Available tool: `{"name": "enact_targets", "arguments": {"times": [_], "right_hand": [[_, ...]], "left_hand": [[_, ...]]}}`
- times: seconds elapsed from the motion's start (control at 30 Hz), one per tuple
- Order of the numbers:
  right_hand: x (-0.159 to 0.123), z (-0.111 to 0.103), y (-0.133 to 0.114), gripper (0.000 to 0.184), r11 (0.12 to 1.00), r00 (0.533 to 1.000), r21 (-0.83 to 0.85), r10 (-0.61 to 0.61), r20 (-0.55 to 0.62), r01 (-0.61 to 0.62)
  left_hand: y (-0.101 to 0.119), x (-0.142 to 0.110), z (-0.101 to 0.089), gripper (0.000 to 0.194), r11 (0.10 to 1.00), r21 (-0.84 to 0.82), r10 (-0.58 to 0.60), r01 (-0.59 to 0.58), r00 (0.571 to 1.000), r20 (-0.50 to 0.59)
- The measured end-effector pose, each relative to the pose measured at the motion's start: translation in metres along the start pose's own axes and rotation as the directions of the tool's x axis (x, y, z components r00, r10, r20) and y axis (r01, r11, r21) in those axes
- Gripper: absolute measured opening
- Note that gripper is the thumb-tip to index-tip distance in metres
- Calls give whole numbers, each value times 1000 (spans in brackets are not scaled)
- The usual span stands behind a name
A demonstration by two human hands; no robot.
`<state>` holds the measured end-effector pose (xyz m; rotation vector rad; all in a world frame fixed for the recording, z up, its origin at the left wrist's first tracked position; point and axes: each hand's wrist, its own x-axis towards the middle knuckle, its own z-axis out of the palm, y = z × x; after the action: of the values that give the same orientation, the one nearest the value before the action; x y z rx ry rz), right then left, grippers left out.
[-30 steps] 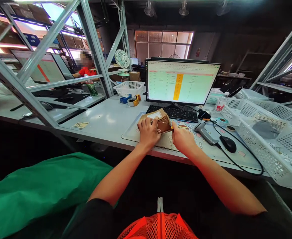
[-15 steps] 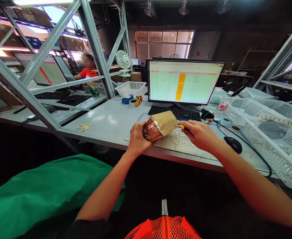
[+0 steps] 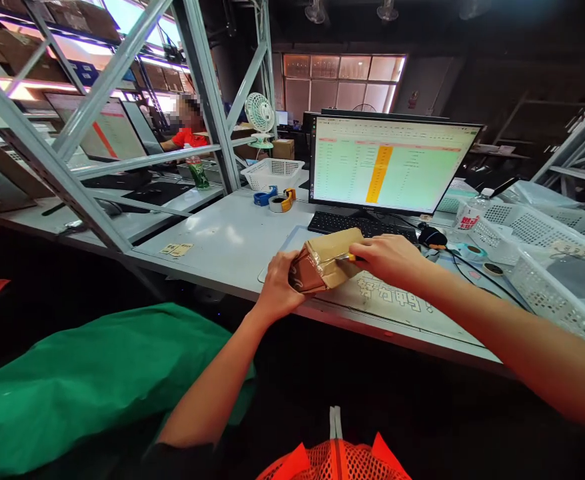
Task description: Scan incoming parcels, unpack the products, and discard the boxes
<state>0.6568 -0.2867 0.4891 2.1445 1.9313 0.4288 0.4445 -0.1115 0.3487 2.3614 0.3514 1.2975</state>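
Observation:
A small brown cardboard parcel (image 3: 328, 261) wrapped in clear tape is held above the front edge of the desk mat (image 3: 397, 300). My left hand (image 3: 278, 283) is closed round the parcel's near end from below. My right hand (image 3: 387, 259) is closed on a small yellow-handled tool (image 3: 351, 257), whose tip touches the parcel's top side. The tool's blade is too small to make out.
A monitor (image 3: 391, 165) and keyboard (image 3: 362, 225) stand behind the parcel. White mesh baskets (image 3: 552, 267) fill the right side; tape dispensers (image 3: 275, 198) lie at the left. A green bag (image 3: 87, 380) sits low left. A person in red (image 3: 188, 137) works behind the grey rack (image 3: 72, 193).
The parcel was lifted off the mat and turned on end toward me. My right hand moved the tool onto its top side. The view shifted left.

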Motion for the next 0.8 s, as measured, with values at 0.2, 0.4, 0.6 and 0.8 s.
{"name": "enact_targets", "arguments": {"times": [0.2, 0.4, 0.6, 0.8], "right_hand": [[-6, 71, 89, 39, 872, 828, -110, 487, 277, -476], [-30, 147, 59, 49, 839, 814, 79, 494, 307, -539], [-20, 159, 50, 55, 820, 844, 212, 491, 215, -531], [53, 87, 34, 53, 637, 938, 769, 232, -258, 54]], "left_hand": [[-22, -10, -13, 89, 967, -190, -159, 171, 984, 75], [-73, -14, -23, 110, 778, -429, -392, 459, 888, 240], [-100, 18, -23, 127, 711, -461, -272, 531, 812, 516], [-58, 23, -44, 121, 903, -207, -303, 377, 899, 316]]}}
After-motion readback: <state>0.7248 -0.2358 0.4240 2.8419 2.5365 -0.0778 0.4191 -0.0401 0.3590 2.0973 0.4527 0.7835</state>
